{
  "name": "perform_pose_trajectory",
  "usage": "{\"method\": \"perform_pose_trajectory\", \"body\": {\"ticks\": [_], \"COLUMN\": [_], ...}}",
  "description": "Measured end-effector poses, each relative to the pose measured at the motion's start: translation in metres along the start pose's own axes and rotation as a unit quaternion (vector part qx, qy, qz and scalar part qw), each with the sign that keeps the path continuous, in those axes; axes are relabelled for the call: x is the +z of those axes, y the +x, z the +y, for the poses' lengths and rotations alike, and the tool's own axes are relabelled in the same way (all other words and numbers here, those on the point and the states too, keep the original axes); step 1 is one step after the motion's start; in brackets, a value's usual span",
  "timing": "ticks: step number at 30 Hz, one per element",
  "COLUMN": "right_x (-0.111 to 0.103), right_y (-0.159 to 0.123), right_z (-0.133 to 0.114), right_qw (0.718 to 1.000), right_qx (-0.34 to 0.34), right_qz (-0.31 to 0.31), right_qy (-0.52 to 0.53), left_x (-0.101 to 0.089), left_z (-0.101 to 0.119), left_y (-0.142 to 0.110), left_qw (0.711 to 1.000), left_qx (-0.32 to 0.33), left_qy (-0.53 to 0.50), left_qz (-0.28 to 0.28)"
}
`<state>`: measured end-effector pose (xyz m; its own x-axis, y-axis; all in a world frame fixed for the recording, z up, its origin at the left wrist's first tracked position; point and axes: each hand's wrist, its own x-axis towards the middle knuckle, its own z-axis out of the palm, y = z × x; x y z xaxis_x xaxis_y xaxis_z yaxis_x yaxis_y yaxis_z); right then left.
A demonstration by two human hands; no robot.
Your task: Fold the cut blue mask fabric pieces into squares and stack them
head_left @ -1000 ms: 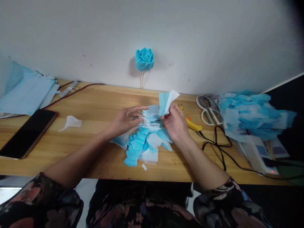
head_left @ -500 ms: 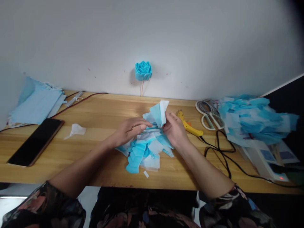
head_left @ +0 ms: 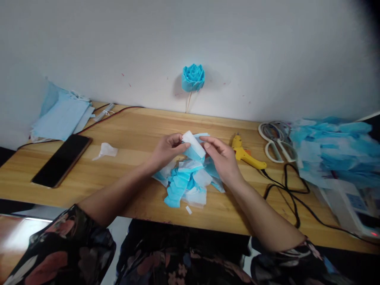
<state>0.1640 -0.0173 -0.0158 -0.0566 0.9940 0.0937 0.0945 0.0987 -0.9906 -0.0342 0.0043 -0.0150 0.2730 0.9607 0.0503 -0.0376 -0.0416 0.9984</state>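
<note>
My left hand [head_left: 170,150] pinches a folded piece of blue and white mask fabric [head_left: 192,144] between thumb and fingers. My right hand [head_left: 222,156] is at the right edge of this piece, its thumb and index finger slightly apart, the other fingers curled. Whether the right thumb touches the fabric is hard to tell. Below both hands lies a heap of cut fabric pieces [head_left: 194,194], among them a pleated blue strip [head_left: 174,192]. A blue fabric flower [head_left: 192,78] on a thin stick leans against the wall behind.
A yellow glue gun [head_left: 247,156] with a black cord and white-handled scissors [head_left: 274,150] lie at right, beside a large pile of fabric pieces [head_left: 332,146] and a white power strip [head_left: 352,202]. At left are a phone [head_left: 62,160], stacked face masks [head_left: 63,114] and a white scrap [head_left: 107,150].
The folded piece has passed from my right hand to my left and is turned with its white fold across the front. My right fingers have loosened. The camera view has shifted.
</note>
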Motion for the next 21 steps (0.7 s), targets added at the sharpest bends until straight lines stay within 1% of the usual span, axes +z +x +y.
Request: {"method": "perform_pose_trajectory", "body": {"ticks": [2,3,4,6,7,8,9,11,13,17,21], "right_x": [-0.001,-0.002,-0.003,-0.003,-0.003,-0.002,-0.001,0.000,0.000,0.000,0.000], "right_y": [-0.001,-0.001,-0.002,-0.003,-0.004,-0.004,-0.004,-0.004,-0.003,-0.003,-0.005], "right_z": [0.000,-0.001,-0.003,-0.007,-0.008,-0.010,-0.011,-0.010,-0.008,-0.005,-0.007], "right_qw": [0.993,0.982,0.965,0.921,0.901,0.886,0.877,0.874,0.883,0.914,0.943], "right_qx": [-0.085,-0.138,-0.194,-0.296,-0.333,-0.358,-0.371,-0.365,-0.339,-0.271,-0.214], "right_qz": [0.045,0.063,0.075,0.074,0.063,0.052,0.043,0.035,0.032,0.024,0.031], "right_qy": [-0.070,-0.114,-0.161,-0.242,-0.270,-0.289,-0.302,-0.317,-0.323,-0.300,-0.253], "left_x": [0.000,0.000,0.000,0.001,0.001,0.002,0.002,0.003,0.003,0.003,0.001], "left_z": [0.000,0.000,0.001,0.001,0.001,0.001,0.001,0.000,0.001,0.009,0.019], "left_y": [0.001,0.002,0.002,0.001,0.001,0.001,0.001,0.000,0.000,-0.004,-0.008], "left_qw": [1.000,1.000,1.000,0.999,0.999,0.999,0.999,0.999,0.999,1.000,0.997], "left_qx": [0.002,0.004,0.006,0.008,0.009,0.010,0.011,0.013,0.014,0.026,0.039], "left_qy": [-0.011,-0.013,-0.016,-0.026,-0.032,-0.037,-0.041,-0.044,-0.041,0.006,0.065], "left_qz": [0.017,0.022,0.025,0.022,0.019,0.015,0.011,0.006,0.002,-0.011,0.011]}}
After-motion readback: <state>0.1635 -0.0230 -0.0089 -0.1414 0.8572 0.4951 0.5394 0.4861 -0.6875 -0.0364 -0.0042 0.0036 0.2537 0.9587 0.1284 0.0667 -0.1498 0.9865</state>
